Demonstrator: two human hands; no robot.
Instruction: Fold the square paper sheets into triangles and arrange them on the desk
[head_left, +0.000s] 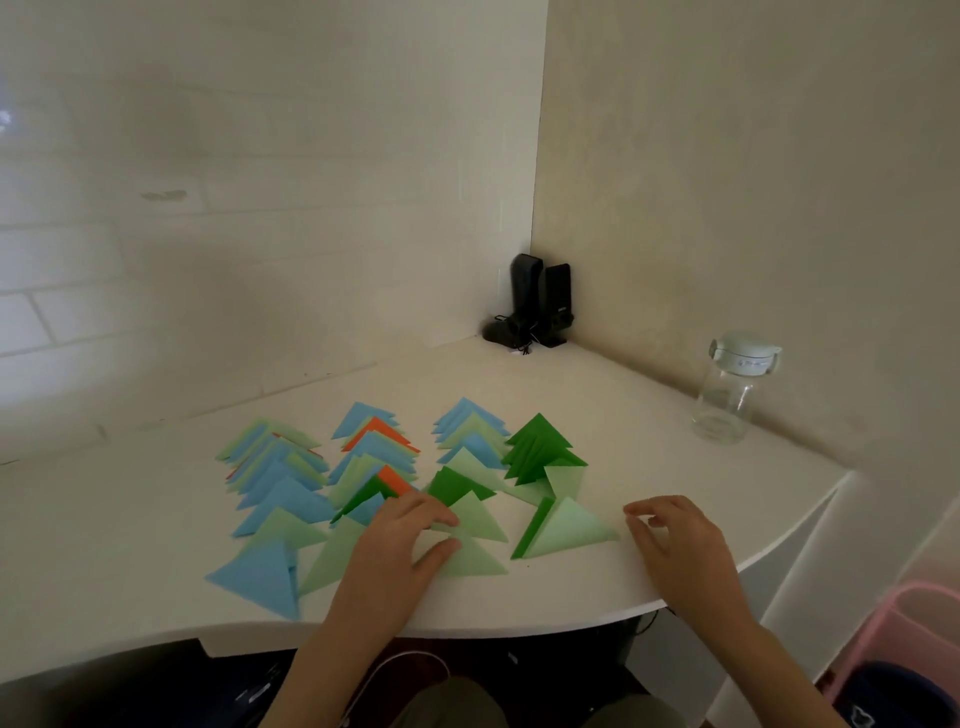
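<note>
— Item one, the desk (545, 395)?

— White, set into a corner. It carries folded paper triangles in overlapping rows, points toward the wall: a blue-and-green row (275, 467) at the left, a row with orange (374, 452) beside it, a blue-green row (470, 431) next, and a dark green stack (540, 452) at the right. Overlapped like that, I'd judge, to save room and keep each row in line.

— Nearest the edge?

— A blue triangle (254, 577) at the left; a pale green one (569, 527) at the right, lying apart from the rows.

— The hands?

— Left hand (400, 540) lies on the front triangle (475, 558) of the middle row, fingers loosely bent and pressing, thumb against its lower edge; it looks to be nudging the piece into place, not lifting it. Right hand (675, 540) rests on bare desk just beside the pale green one, fingers slack, holding nothing.

— Unfolded sheets?

— None that I can see. The work seems near done, mostly arranging.

— Sundries?

— Two black speakers (540, 296) in the corner, a clear bottle (727, 395) by the right wall, a pink bin (904, 639) on the floor.
</note>
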